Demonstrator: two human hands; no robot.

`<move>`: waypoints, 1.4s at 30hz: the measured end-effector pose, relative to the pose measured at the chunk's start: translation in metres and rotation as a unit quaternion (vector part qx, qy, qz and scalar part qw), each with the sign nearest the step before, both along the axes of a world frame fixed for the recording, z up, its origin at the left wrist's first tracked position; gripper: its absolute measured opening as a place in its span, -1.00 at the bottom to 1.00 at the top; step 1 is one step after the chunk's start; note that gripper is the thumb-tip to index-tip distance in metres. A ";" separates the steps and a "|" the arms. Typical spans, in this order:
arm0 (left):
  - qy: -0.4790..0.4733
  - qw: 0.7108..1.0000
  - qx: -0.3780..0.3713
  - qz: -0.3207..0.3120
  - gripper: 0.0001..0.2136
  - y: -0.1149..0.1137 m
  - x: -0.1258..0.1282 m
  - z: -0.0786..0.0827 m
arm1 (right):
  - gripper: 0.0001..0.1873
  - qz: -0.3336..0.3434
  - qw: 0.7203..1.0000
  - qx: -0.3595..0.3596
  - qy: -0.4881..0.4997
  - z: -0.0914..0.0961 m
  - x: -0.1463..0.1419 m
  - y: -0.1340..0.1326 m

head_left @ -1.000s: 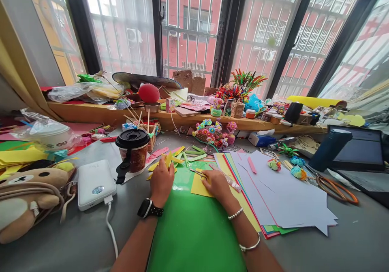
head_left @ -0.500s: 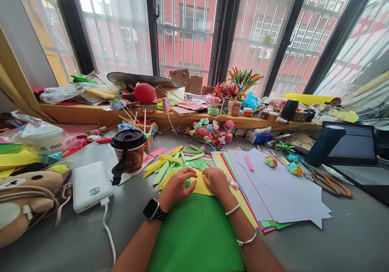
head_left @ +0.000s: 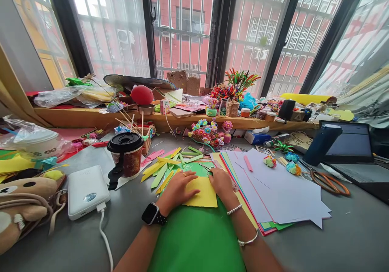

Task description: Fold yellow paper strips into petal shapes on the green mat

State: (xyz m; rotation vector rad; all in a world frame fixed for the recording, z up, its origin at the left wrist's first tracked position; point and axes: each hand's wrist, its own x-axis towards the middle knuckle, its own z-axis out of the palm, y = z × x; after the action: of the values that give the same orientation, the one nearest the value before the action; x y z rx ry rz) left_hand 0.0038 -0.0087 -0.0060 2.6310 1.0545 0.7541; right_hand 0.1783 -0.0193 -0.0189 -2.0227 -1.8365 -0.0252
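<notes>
My left hand [head_left: 178, 189] lies flat on a yellow paper square [head_left: 204, 195], fingers stretched out and thumb apart. My right hand [head_left: 221, 183] is closed around the handles of small scissors [head_left: 209, 171], just beyond the paper's far right corner; their thin blades point away to the left. Under the yellow square spreads a large green sheet [head_left: 197, 239]. Cut strips of yellow and green paper [head_left: 165, 166] are heaped past my left fingers. Part of the scissors' handle is hidden by my fingers.
A lidded cup [head_left: 126, 154] and a white power bank [head_left: 88, 193] stand left. White sheets [head_left: 282, 187] over coloured paper lie right, near a blue bottle [head_left: 322, 144] and a laptop [head_left: 349, 146]. Paper flowers [head_left: 206, 132] stand behind, below the crowded window ledge [head_left: 182, 120].
The yellow paper has come nearer to me and more of it shows. My left hand has flattened onto it. My right hand, with the scissors, has shifted slightly right, off the paper.
</notes>
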 end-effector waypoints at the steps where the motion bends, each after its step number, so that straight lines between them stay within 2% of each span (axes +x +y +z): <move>1: 0.004 1.000 -0.011 -0.002 -0.58 0.001 0.000 -0.002 | -0.78 -0.001 1.000 0.003 0.002 -0.001 0.000 0.000; 5: 0.009 0.999 -0.040 -0.001 -0.49 0.003 -0.002 -0.005 | -0.79 0.000 1.000 0.004 0.004 -0.004 -0.001 0.003; 9: 0.005 1.000 -0.022 -0.006 -0.46 0.004 -0.003 -0.002 | -0.77 0.001 1.000 0.001 0.003 -0.004 -0.002 0.002; 22: 0.026 1.000 -0.016 -0.001 -0.53 0.004 -0.005 -0.001 | -0.77 0.010 1.000 -0.006 0.010 -0.002 0.001 0.003; 29: 0.048 0.998 -0.026 0.020 -0.57 0.006 -0.006 -0.001 | -0.82 -0.016 1.000 0.024 -0.012 0.000 0.006 0.005; 34: 0.031 0.999 -0.019 0.031 -0.66 0.004 -0.006 0.001 | -0.86 -0.028 0.998 0.040 -0.034 0.000 0.007 0.006; 42: 0.053 0.998 -0.029 0.017 -0.43 0.004 -0.008 0.002 | -0.84 -0.023 0.998 0.041 -0.028 -0.001 0.010 0.010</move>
State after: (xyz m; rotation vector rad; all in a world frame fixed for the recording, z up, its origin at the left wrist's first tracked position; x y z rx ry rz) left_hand -0.0046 -0.0043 -0.0042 2.6344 1.1340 0.5871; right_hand 0.1883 -0.0095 -0.0199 -2.0255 -1.7920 -0.1694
